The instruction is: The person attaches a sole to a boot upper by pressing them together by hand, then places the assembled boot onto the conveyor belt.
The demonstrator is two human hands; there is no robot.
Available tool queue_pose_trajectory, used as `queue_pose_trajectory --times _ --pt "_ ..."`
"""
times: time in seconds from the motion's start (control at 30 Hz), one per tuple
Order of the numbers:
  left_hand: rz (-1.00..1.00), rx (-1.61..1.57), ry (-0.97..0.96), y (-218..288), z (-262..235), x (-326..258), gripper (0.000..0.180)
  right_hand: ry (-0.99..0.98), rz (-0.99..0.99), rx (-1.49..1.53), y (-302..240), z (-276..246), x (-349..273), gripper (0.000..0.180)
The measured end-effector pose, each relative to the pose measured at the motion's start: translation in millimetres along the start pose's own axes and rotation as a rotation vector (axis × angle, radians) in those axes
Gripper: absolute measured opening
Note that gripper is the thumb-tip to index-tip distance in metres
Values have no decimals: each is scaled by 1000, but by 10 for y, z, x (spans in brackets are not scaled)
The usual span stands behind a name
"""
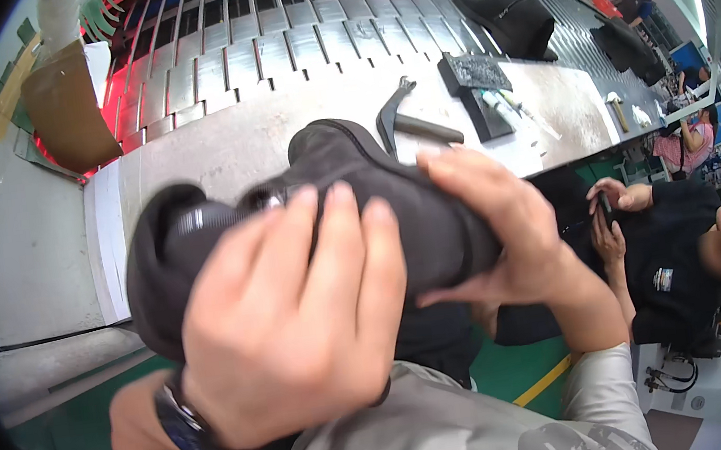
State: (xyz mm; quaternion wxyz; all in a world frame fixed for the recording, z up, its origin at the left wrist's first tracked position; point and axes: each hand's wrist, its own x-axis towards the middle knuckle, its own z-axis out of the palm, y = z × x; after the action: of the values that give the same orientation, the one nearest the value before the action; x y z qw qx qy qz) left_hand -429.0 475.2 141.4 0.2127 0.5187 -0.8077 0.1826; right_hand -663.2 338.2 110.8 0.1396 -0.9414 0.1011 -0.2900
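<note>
A black boot (426, 208) with a soft, matt upper is held in front of me, lying on its side just past the near edge of the pale worktop (190, 156). My left hand (300, 322), with a dark watch on the wrist, is closed over its left part, fingers pressed on the upper. Around the boot's right end wraps my right hand (510, 229), thumb and fingers on opposite sides. The boot's left end is blurred, and my left hand hides much of its near side. Beyond it lie lasting pliers (411, 124) with a hooked metal head.
Black blocks (478, 84) with pens on them rest right of the pliers. A small hammer (617, 111) lies farther right. Behind runs a slatted metal conveyor (267, 47) carrying black boots (516, 21). A person in black (678, 249) stands close on my right, holding a phone.
</note>
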Motion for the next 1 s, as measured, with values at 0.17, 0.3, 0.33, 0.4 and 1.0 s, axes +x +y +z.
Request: queue_pose_trajectory --times 0.17,0.3,0.33,0.4,1.0 --pt "-44 -21 64 469 255 -547 19 123 35 -177 -323 490 -621 67" --pt "-32 -36 73 495 283 -616 18 116 78 -148 -391 523 -684 59" --pt "-38 -41 74 499 287 -620 18 102 83 -142 -396 521 -677 57" --pt "-39 -43 80 497 280 -612 18 92 85 -141 -420 506 -678 55" --pt "-767 -1126 104 401 322 -833 110 596 770 940 -503 871 -1029 97"
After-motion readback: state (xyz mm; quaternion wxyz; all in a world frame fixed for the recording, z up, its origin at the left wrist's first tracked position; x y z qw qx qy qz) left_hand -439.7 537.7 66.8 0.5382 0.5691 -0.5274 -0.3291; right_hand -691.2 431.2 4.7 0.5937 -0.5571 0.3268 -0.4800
